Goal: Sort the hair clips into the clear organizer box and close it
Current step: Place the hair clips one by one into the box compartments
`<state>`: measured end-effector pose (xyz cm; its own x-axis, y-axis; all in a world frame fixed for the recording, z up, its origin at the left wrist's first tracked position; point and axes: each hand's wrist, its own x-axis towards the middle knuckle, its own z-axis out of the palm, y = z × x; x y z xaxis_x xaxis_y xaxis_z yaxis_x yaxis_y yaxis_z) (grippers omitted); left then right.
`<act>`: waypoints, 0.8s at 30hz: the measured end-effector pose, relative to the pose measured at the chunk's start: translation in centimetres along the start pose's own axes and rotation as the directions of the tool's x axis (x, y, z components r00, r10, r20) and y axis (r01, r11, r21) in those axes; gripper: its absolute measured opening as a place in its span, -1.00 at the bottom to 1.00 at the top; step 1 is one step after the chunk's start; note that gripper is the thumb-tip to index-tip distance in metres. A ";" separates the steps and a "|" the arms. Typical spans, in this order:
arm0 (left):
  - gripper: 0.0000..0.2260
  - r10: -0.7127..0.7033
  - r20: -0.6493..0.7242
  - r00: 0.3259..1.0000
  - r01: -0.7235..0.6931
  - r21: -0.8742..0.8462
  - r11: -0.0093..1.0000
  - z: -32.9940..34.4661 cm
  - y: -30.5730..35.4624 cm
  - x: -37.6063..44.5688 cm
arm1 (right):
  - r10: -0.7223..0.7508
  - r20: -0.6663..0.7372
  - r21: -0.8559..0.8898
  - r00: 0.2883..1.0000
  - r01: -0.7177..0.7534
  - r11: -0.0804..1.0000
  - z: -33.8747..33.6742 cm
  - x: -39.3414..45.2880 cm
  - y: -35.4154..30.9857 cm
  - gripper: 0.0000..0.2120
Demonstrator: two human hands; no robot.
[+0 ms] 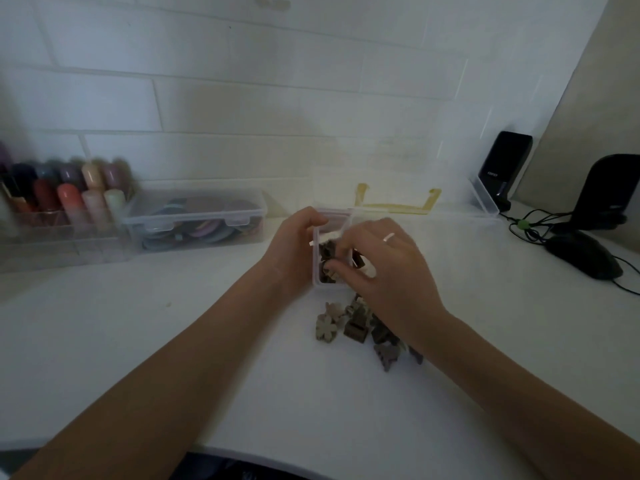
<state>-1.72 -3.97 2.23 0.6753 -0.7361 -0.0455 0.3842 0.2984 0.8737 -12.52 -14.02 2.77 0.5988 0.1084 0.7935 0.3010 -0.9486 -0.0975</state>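
A small clear organizer box (316,252) is steadied on the white desk (173,358) by the left hand (294,251), whose fingers are curled round the box's left wall and far corner. The right hand (384,268) is held over the box's open top with its fingertips (337,266) drawn together down among the dark hair clips already inside (325,258); whether a clip is pinched there cannot be told, the frame being blurred. A pale ring (389,237) is worn on that hand.

The task is judged to be partly done. Several brown and grey clips are seen inside the box, while a loose pile of hair clips (356,327), among them a flower-shaped one (325,326), is left on the desk just in front of the box, partly hidden under the right wrist. The box is not yet closed; its lid is hard to make out against the desk.

Behind the box to the left, a closed clear case of coloured bands (194,220) and a rack of nail polish bottles (65,192) are seen; to the right, a black computer mouse (585,254) and a speaker (504,161).
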 end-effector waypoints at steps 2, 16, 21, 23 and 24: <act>-0.77 0.008 0.019 1.000 -0.008 -0.032 0.999 0.0 0.0 0.1 | -0.087 0.021 -0.172 0.996 0.090 0.981 0.9 1.2 0.3 -0.93; -0.53 0.039 -0.103 0.994 -0.039 0.003 0.999 -0.4 0.1 0.3 | -0.250 0.150 -0.185 0.957 0.276 0.943 -3.0 -3.5 1.0 -0.78; -0.62 0.041 -0.085 0.996 -0.039 0.027 0.999 -0.7 -0.2 0.4 | -0.145 0.329 -0.195 0.933 0.217 0.956 -2.2 -3.9 1.4 -0.74; -0.68 0.056 -0.090 0.994 -0.052 0.040 0.998 -0.7 -0.2 0.4 | -0.100 0.355 -0.175 0.930 0.171 0.970 -2.1 -4.0 1.3 -0.73; -0.69 0.058 -0.091 0.994 -0.054 0.043 0.998 -0.7 -0.1 0.4 | -0.083 0.364 -0.163 0.928 0.151 0.975 -2.2 -4.1 1.3 -0.72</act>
<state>-1.03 -3.89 1.73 0.7505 -0.6597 -0.0389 0.3197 0.3109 0.8951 -16.20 -16.33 0.69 0.8009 0.2875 0.5252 0.2627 -0.9570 0.1232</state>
